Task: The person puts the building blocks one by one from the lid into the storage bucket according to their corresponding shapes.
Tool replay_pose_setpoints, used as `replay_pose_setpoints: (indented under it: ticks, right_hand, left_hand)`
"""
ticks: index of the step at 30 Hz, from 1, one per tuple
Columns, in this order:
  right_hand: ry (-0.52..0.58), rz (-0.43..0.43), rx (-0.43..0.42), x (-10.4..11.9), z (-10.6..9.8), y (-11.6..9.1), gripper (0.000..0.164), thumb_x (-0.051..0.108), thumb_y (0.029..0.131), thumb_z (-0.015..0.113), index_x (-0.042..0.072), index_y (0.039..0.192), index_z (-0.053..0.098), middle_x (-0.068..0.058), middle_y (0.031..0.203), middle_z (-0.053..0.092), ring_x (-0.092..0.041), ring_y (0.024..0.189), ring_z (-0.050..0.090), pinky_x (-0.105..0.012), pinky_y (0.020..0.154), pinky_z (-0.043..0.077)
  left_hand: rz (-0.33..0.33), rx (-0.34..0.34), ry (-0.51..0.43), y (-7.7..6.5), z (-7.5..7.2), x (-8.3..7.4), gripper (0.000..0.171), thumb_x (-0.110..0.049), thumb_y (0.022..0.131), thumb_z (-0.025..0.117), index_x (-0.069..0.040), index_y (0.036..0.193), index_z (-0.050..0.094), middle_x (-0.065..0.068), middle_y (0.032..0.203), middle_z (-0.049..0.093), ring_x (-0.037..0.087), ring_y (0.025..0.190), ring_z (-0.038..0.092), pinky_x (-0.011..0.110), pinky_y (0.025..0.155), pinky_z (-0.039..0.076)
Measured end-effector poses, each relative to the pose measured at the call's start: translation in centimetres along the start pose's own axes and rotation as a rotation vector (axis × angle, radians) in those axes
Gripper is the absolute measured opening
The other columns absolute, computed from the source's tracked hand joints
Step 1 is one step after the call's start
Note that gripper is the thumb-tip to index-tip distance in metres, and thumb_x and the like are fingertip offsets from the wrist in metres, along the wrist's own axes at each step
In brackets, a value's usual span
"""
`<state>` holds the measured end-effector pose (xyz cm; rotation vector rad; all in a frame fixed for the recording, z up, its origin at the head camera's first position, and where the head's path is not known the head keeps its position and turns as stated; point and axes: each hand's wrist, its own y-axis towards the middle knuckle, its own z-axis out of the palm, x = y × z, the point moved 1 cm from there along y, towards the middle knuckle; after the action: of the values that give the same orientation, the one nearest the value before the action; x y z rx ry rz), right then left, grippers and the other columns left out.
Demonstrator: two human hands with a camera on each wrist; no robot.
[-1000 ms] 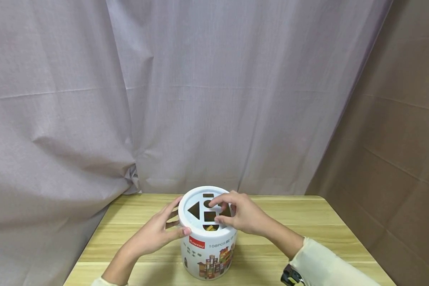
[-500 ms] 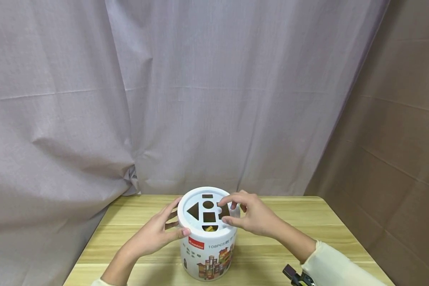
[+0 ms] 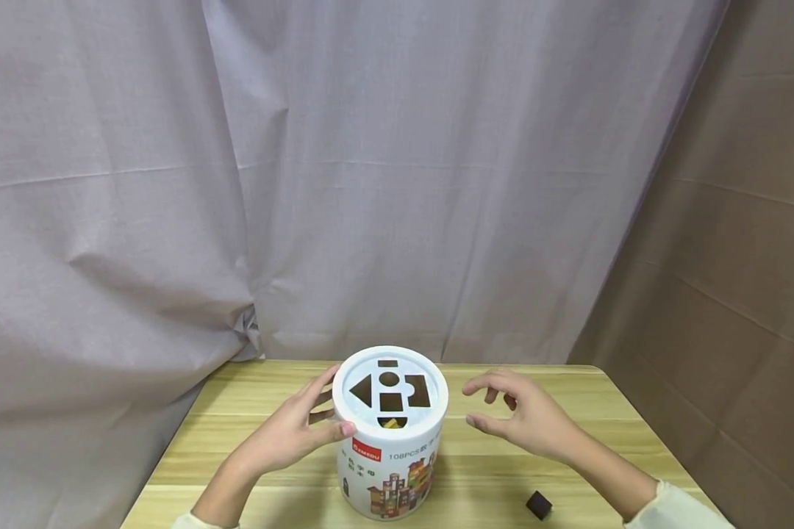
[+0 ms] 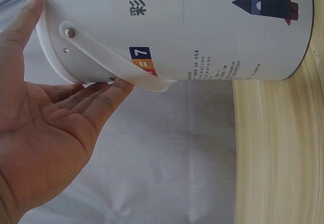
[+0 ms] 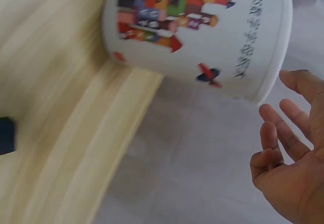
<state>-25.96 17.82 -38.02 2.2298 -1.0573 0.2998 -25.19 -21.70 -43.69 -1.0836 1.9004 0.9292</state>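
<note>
A white cylindrical toy-block bucket (image 3: 389, 470) stands upright on the table, printed with coloured block buildings. Its lid (image 3: 364, 420) has several shaped cut-outs: a triangle, a circle, rectangles, a notched one and a half-round one. Something yellow shows through the front hole. My left hand (image 3: 291, 433) touches the bucket's left side with spread, fairly straight fingers, the thumb at the front rim; its palm is off the wall. Right of the bucket, my right hand (image 3: 523, 415) hovers apart from it, fingers loosely bent around nothing. Nearer the front right lies a small dark purple block (image 3: 539, 505).
The bucket's white carry handle (image 4: 116, 59) hangs along its left side. A pale wood-grain table (image 3: 238, 411) lies under everything. Grey cloth (image 3: 397, 184) hangs behind its far edge, and brownish cloth (image 3: 734, 294) rises at the right.
My right hand has drawn back from over the lid to the right, uncovering the notched hole and the dark block by the wrist. The left hand stays at the rim.
</note>
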Motion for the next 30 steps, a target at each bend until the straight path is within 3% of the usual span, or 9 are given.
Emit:
replay_pose_setpoints:
  ticks: [4, 10, 14, 21, 25, 30]
  right_hand:
    - [-0.021, 0.021, -0.012, -1.6, -0.2, -1.8, 0.036, 0.02, 0.086, 0.097, 0.032, 0.115, 0.079, 0.013, 0.111, 0.079, 0.002, 0.089, 0.057, -0.023, 0.063, 0.049]
    - [-0.037, 0.139, 0.007, -3.9, -0.1, -5.4, 0.032, 0.026, 0.087, 0.097, 0.033, 0.113, 0.078, 0.018, 0.107, 0.076, 0.002, 0.087, 0.058, -0.022, 0.063, 0.044]
    - [-0.043, 0.19, 0.029, -5.7, 0.4, -7.6, 0.029, 0.025, 0.088, 0.096, 0.029, 0.112, 0.079, 0.013, 0.106, 0.077, 0.001, 0.085, 0.058, -0.021, 0.064, 0.042]
    - [-0.041, 0.289, 0.149, -9.2, 1.8, -11.1, 0.025, 0.023, 0.09, 0.093, 0.014, 0.109, 0.08, 0.006, 0.103, 0.076, 0.004, 0.078, 0.05, -0.019, 0.063, 0.047]
    - [-0.015, 0.367, 0.229, -10.5, 2.4, -12.3, 0.024, 0.026, 0.092, 0.092, 0.012, 0.104, 0.078, 0.003, 0.1, 0.074, 0.003, 0.072, 0.047, -0.021, 0.059, 0.045]
    - [0.019, 0.396, 0.283, -11.6, 3.0, -13.0, 0.027, 0.027, 0.089, 0.094, 0.012, 0.101, 0.076, 0.001, 0.097, 0.069, 0.001, 0.07, 0.049, -0.022, 0.058, 0.046]
  left_hand:
    - [-0.003, 0.002, 0.002, 0.0, 0.0, 0.0, 0.107, -0.039, 0.097, 0.087, -0.017, 0.178, 0.021, 0.015, 0.179, 0.036, 0.043, 0.153, 0.055, 0.051, 0.124, 0.052]
    - [0.018, 0.015, -0.015, 0.2, 0.0, -0.1, 0.105, -0.038, 0.098, 0.087, -0.015, 0.177, 0.022, 0.017, 0.179, 0.037, 0.044, 0.155, 0.052, 0.052, 0.125, 0.052]
    - [0.001, 0.007, -0.007, 0.1, -0.1, -0.1, 0.107, -0.039, 0.097, 0.087, -0.016, 0.178, 0.021, 0.015, 0.179, 0.035, 0.044, 0.154, 0.054, 0.053, 0.124, 0.052]
    - [-0.007, 0.006, 0.002, 0.0, -0.2, 0.1, 0.107, -0.041, 0.096, 0.088, -0.02, 0.178, 0.022, 0.013, 0.18, 0.035, 0.043, 0.154, 0.054, 0.05, 0.125, 0.052]
    - [-0.001, 0.009, 0.006, -0.1, -0.1, 0.2, 0.107, -0.041, 0.096, 0.087, -0.019, 0.178, 0.022, 0.014, 0.179, 0.036, 0.042, 0.153, 0.055, 0.05, 0.124, 0.052]
    - [-0.012, 0.003, 0.013, -0.1, -0.2, 0.3, 0.108, -0.042, 0.096, 0.087, -0.018, 0.178, 0.02, 0.015, 0.18, 0.035, 0.043, 0.152, 0.056, 0.052, 0.124, 0.052]
